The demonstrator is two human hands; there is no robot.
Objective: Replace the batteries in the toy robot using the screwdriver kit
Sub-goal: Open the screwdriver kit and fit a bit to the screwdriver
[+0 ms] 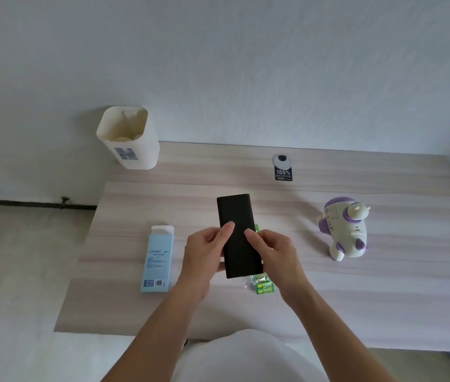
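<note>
A long black case, the screwdriver kit (pixel 236 216), is held above the middle of the table by both hands. My left hand (pixel 204 255) grips its lower left side with the thumb on top. My right hand (pixel 273 252) grips its lower right side, thumb also on the top face. The case is closed. A white and purple toy robot (pixel 345 230) lies on the table to the right, apart from my hands. A pack of green batteries (pixel 263 286) in clear wrap lies under the case, partly hidden.
A light blue cardboard box (pixel 157 260) with its end flap open lies left of my hands. A cream bin (pixel 129 136) stands at the table's back left corner. A black label and a round grommet (pixel 283 166) sit near the back edge of the wooden table (pixel 383 299).
</note>
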